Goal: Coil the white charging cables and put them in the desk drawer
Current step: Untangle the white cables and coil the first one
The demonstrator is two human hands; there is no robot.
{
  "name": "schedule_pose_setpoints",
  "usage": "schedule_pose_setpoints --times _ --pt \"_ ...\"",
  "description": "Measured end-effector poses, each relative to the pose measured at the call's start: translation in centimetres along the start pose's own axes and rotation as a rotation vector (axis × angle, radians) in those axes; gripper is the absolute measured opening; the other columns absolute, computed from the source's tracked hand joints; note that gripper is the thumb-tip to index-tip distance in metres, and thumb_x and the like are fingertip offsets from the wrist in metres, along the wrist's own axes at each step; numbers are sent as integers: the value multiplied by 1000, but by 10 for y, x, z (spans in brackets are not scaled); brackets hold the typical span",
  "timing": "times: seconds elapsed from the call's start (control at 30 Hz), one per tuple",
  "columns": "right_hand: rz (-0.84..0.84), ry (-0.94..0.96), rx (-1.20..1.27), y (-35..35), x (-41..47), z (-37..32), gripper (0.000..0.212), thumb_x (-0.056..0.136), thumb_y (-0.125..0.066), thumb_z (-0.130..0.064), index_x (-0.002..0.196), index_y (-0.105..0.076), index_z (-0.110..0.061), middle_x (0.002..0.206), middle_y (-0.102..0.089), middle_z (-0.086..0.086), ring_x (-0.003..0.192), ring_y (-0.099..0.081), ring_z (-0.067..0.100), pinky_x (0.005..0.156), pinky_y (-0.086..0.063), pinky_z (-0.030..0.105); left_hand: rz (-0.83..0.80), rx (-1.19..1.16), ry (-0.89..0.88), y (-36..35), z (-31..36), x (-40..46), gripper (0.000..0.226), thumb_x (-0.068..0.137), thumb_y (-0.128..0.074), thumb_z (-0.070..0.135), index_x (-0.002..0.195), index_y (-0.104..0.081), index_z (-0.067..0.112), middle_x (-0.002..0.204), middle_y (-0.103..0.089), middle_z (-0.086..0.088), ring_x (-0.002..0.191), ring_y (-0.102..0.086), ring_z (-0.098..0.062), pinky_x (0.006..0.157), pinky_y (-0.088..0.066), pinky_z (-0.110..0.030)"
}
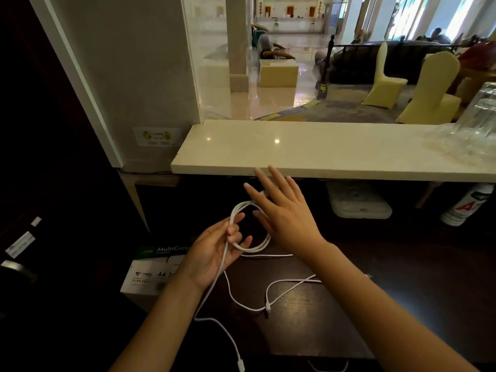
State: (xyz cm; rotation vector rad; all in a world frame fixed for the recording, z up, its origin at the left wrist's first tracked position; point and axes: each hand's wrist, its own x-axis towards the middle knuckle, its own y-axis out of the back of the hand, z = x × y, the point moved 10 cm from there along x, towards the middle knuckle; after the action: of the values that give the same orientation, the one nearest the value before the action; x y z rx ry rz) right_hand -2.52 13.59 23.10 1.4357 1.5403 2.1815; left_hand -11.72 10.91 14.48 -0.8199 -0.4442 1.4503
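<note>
Left hand: the left hand [214, 251] is palm up over the dark desk [308, 304]. Its thumb and fingers are curled round a white cable [251, 226] and hold the loops together.
Right hand: the right hand [284, 213] is flat and wide, with the fingers spread out straight. It is just past the loops. I cannot tell if it touches the cable.
Coiled cable: the white cable makes a round loop between the two hands. Its loose end runs down past the left wrist and hangs off the near edge of the desk, with a plug [241, 365] at the tip.
Second cable: another white cable [268, 296] lies loose on the desk, near the arms, in a wavy line.
Paper box: a box of A4 paper [150, 269] sits low at the left side of the desk, under the left arm.
Counter: a pale stone counter [295, 151] is above the desk, behind the hands.
Glasses: clear glasses [480, 111] stand at the right end of the counter.
Chairs: chairs with yellow covers [429, 89] are far off in the big hall.
</note>
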Motion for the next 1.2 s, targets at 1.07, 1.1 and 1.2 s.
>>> schedule_pose_setpoints --times 1.07,1.1,1.2 --pt "-833 -579 1490 -71 -113 -43 19 88 -49 -24 78 -64 -18 56 -50 -11 56 -48 5 60 -42 13 -1 -50 -157 23 36 4 24 82 -47 17 76 -69 11 54 -50 6 46 -51 -2 68 -58 -27" --pt "-858 -574 1482 -71 -117 -35 20 88 -49 -23 78 -65 -19 55 -49 -11 55 -49 6 60 -44 14 1 -57 -157 25 38 3 24 80 -48 17 73 -70 11 53 -50 6 46 -50 -2 68 -58 -27" --pt "-951 -536 1408 -69 -123 -9 19 87 -53 -20 77 -69 -22 53 -53 -9 52 -53 7 57 -45 16 -23 -28 -89 25 34 0 14 76 -56 18 78 -67 10 53 -47 6 43 -47 -3 63 -58 -27"
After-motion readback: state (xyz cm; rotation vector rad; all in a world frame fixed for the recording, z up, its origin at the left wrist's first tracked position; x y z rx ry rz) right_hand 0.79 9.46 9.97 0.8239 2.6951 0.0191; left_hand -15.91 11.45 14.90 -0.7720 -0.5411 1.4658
